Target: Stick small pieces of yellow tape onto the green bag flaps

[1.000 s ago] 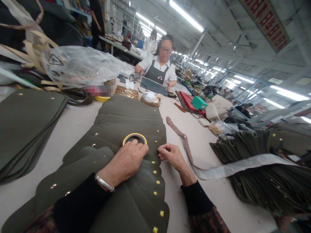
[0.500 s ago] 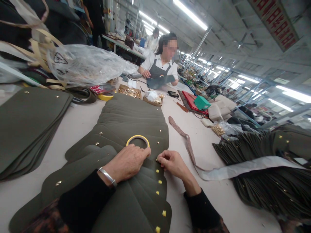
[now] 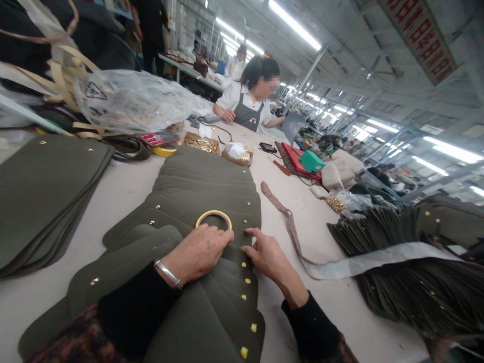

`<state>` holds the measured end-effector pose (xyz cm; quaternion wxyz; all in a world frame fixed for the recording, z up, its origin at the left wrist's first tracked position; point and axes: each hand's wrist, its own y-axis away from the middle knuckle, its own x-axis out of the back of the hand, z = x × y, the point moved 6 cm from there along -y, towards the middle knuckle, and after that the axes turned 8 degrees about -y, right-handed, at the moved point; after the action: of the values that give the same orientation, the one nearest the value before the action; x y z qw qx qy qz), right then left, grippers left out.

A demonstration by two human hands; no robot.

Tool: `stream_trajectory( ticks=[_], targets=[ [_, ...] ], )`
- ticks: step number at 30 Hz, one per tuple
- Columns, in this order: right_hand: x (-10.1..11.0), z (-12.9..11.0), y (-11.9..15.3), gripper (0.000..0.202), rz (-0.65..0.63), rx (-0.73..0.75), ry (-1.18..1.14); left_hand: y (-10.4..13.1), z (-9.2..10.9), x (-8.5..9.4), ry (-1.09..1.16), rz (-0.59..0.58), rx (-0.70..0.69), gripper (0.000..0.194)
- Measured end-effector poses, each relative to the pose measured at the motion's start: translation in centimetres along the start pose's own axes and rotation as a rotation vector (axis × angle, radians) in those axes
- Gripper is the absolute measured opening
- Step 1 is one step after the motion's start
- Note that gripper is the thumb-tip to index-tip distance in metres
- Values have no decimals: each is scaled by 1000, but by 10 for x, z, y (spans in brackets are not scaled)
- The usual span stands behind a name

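My left hand [image 3: 199, 252] is closed around a roll of yellow tape [image 3: 214, 214], whose upper arc shows above the fingers. Beneath it spreads a fan of dark olive panels [image 3: 204, 176] with small gold metal studs. To the right, my right hand [image 3: 268, 252] hovers at the panels' edge, thumb and index finger apart with nothing visible between them. Small yellow tape pieces [image 3: 247, 281] run in a line down that edge, below the right fingertips.
More olive panels lie stacked at left [image 3: 49, 191], and a fanned bundle [image 3: 408, 287] stands at right. A box of gold hardware [image 3: 202, 143], a plastic bag [image 3: 139, 101] and a long strip [image 3: 291, 227] surround the work. Across the table sits a co-worker [image 3: 249, 101].
My right thumb and index finger have parted from a pinch at the panel edge. My left hand stays on the tape roll. The co-worker has moved a dark panel to the right.
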<state>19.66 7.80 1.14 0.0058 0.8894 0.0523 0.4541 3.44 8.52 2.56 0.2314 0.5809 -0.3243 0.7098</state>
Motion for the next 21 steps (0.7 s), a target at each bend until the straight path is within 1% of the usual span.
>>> stream_trajectory(
  ticks=[1, 2, 4, 5, 7, 9, 12, 14, 18, 21],
  targets=[
    [3, 1, 2, 32, 31, 14, -4, 0, 1, 2, -4, 8, -3, 17],
    [6, 1, 5, 27, 59, 55, 0, 1, 1, 3, -7, 14, -9, 16],
    [8, -5, 10, 12, 75, 202, 45, 1, 2, 6, -12, 17, -20, 14],
    [7, -9, 13, 13, 54, 286, 88, 1, 3, 6, -13, 14, -27, 14],
    [1, -16, 15, 18, -35, 414, 198, 1, 3, 7, -14, 8, -39, 13],
    [-5, -20, 13, 19, -126, 453, 301, 1, 2, 6, -14, 8, -47, 14],
    [-9, -26, 5, 19, -213, 410, 390, 1, 2, 6, -9, 9, -49, 13],
    [-8, -30, 0, 20, -227, 343, 402, 1, 2, 6, -3, 14, -46, 14],
    [-3, -28, -7, 24, -144, 133, 324, 3, -1, 0, 68, 65, -24, 19],
    [-3, -18, -7, 20, -69, -1, 191, 1, -7, -6, 136, 161, -3, 23]
  ],
)
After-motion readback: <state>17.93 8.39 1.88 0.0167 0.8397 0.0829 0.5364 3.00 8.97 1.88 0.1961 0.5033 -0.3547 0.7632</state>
